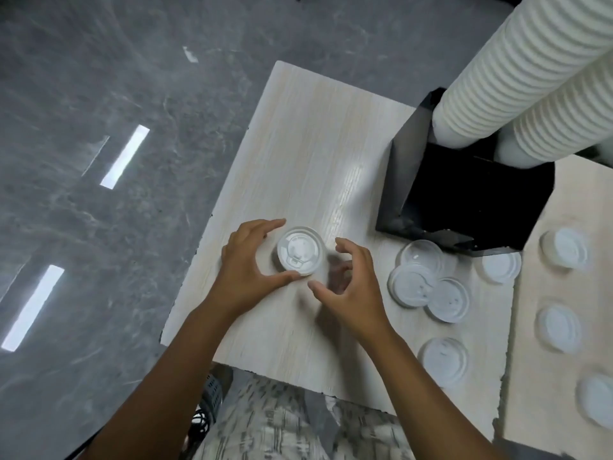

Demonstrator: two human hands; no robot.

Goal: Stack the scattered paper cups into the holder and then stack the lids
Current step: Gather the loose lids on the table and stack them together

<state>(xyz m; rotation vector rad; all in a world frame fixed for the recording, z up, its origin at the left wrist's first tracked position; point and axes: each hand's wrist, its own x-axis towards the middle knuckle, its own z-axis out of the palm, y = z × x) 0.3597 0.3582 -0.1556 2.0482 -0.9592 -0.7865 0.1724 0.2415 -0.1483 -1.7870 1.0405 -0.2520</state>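
Note:
A short stack of white lids (300, 251) stands on the pale wooden table (311, 154). My left hand (247, 263) curves round its left side, thumb touching the near rim and fingers at the far rim. My right hand (348, 287) hovers just to the right of the stack with curled fingers, holding nothing. Two tall columns of white paper cups (517, 71) rise from the black holder (441, 200) at the back right. Several loose lids lie to the right, three of them overlapping (428, 287).
More single lids (444, 360) lie on the table and on the adjoining table (560, 327) at the right. The grey stone floor (99, 161) lies beyond the table's left edge. My patterned trousers show below the near edge.

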